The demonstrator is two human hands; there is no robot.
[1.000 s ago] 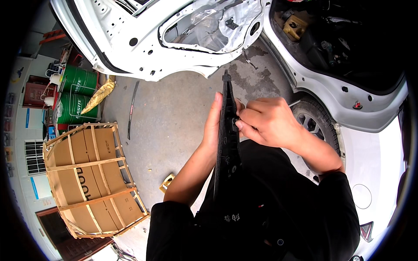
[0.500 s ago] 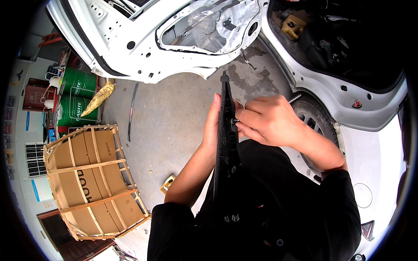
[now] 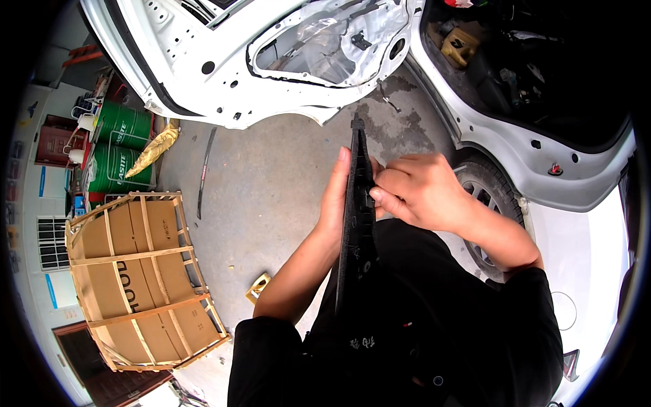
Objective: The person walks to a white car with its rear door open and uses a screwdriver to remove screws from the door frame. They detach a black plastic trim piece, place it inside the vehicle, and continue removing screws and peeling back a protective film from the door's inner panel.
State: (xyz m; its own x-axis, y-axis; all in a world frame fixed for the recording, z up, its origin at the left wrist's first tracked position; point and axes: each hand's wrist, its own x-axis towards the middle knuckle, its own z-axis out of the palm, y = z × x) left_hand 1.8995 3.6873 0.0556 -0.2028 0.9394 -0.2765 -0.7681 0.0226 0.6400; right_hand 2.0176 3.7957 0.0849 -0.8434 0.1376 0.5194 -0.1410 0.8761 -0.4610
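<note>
- While the black panel [image 3: 361, 234], a long, stiff-looking piece with a narrow tapered end, stands nearly edge-on in front of the body, the left hand [image 3: 332, 197] holds it from its left side, thumb straight along the smoother face and the other fingers mostly hidden behind it.
- Against the panel's right side, which is ribbed and uneven, the right hand [image 3: 428, 193] is curled, thumb and forefinger drawn narrowly together at the surface; whether they pinch a small part, I cannot tell.
- Beyond the panel's tapered end is a white door shell [image 3: 224, 91], its painted metal pierced by round holes, with wrinkled clear film [image 3: 325, 41] across a large rounded opening.
- To the right of the panel, partly behind the right forearm, sits a dark rubber tyre [image 3: 505, 186] around a spoked wheel, beside the glossy, curved white car body [image 3: 586, 264].
- Left of the panel, and well apart from it, a rough wooden-slat crate [image 3: 139, 255] encloses brown cardboard [image 3: 161, 230].
- Farther off on that same side are two ribbed green drums [image 3: 112, 166], near a crumpled gold-coloured wrapping [image 3: 156, 149].
- Between panel and drums, a thin, slightly bowed dark strip [image 3: 205, 173] lies on the grey, blotchy floor [image 3: 268, 183].
</note>
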